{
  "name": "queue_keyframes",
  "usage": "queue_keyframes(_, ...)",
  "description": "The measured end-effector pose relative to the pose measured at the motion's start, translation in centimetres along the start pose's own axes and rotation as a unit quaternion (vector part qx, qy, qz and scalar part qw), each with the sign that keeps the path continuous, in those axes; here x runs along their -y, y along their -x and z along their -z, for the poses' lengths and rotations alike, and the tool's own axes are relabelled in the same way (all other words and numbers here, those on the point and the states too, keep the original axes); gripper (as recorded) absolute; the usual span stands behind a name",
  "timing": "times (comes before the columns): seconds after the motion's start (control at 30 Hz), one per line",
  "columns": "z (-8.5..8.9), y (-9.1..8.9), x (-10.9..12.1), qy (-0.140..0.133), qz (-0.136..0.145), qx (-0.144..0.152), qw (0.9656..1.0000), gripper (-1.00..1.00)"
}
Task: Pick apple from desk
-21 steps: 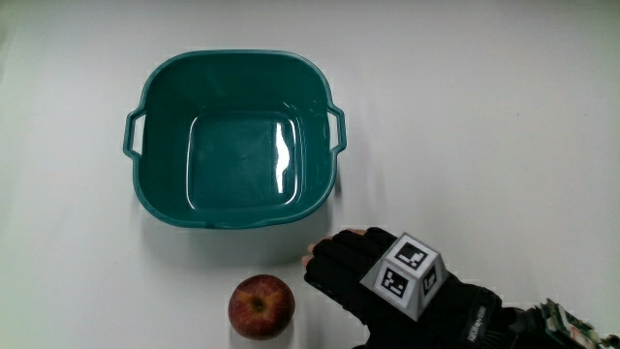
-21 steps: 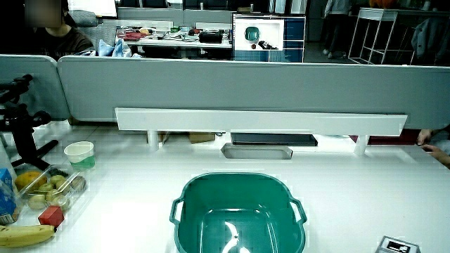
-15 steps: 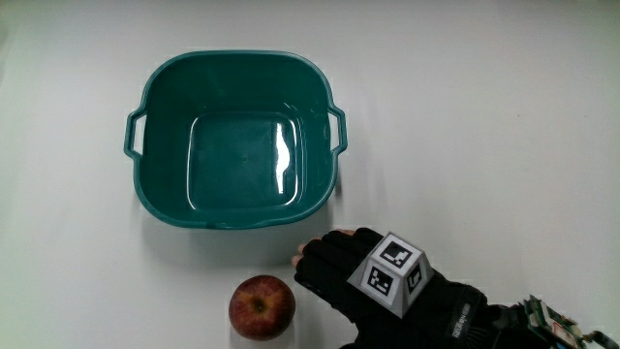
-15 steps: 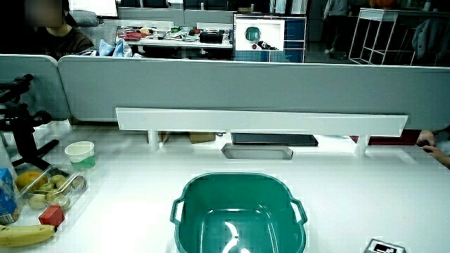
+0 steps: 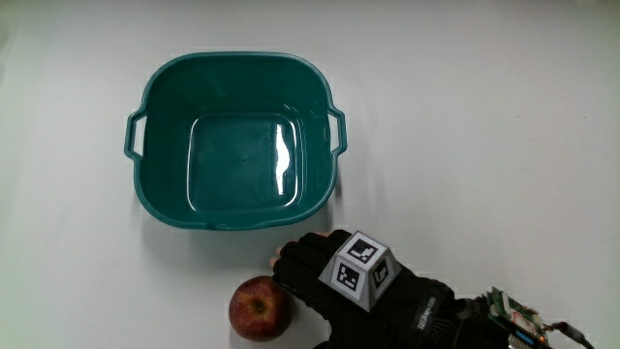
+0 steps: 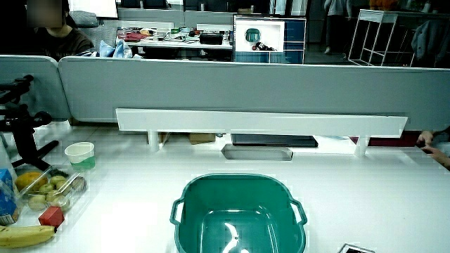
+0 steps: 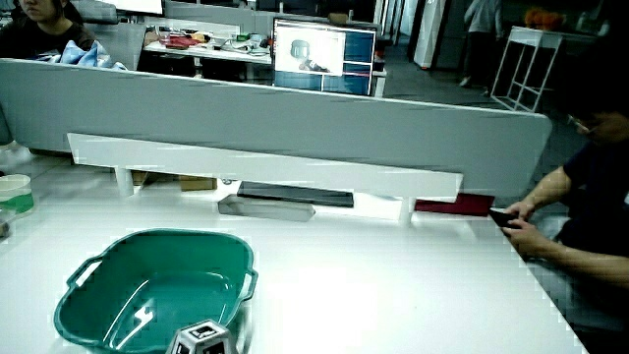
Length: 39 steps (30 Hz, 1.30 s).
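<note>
**Non-task items on my counter**

I log a teal basin (image 5: 235, 141), empty, two side handles, standing on the white counter (image 5: 484, 145). In a side view I also see a paper cup (image 6: 79, 154), a clear tray of mixed fruit (image 6: 49, 190) nearer to me than the cup, and a banana (image 6: 24, 235) nearest. A low grey partition (image 6: 232, 88) edges the counter.

No legible text, brand or number is shown; only black-and-white marker patterns are seen on the cube (image 5: 359, 274).
</note>
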Motion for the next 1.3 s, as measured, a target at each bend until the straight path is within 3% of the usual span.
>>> queue_keyframes(0.03,-0.2,0.3,0.0,-0.01,0.001,0.017,0.9998,0.0)
queue_keyframes(0.13,0.6,0.0,-0.9,0.0,0.001,0.009,1.0,0.0)
queue_keyframes(0.63,0.9,0.7,-3.6,0.017,0.006,0.009,0.9998,0.0)
queue_keyframes(0.73,1.2,0.7,-4.2,0.032,0.003,0.001,0.9995,0.0)
queue_keyframes(1.23,1.4,1.0,-5.2,0.027,0.005,0.015,0.9995,0.0)
queue_keyframes(1.3,1.5,0.9,-5.3,0.027,0.005,0.011,0.9996,0.11)
